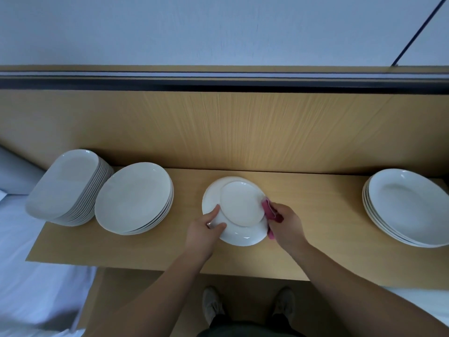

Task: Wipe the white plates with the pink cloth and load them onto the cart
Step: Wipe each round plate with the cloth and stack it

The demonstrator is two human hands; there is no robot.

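Wood table point(315, 239): left hand point(206, 231) grip closed on plate point(240, 207) at 9 o'clock; right hand point(285, 223) pinches pink cloth point(268, 210) at 3 o'clock rim.

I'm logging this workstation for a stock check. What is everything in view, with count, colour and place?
rectangular plate stack: one, white, far left of shelf
oval plate stack: one, white, left of centre
held plates: at least two, white, centre
deep plate stack: one, white, far right
pink cloth: one, pink, against the held plates' right edge
wooden shelf: one, tan, across the middle
shoes: two, pale, below shelf
left hand: grips the plates' left rim
right hand: holds the cloth
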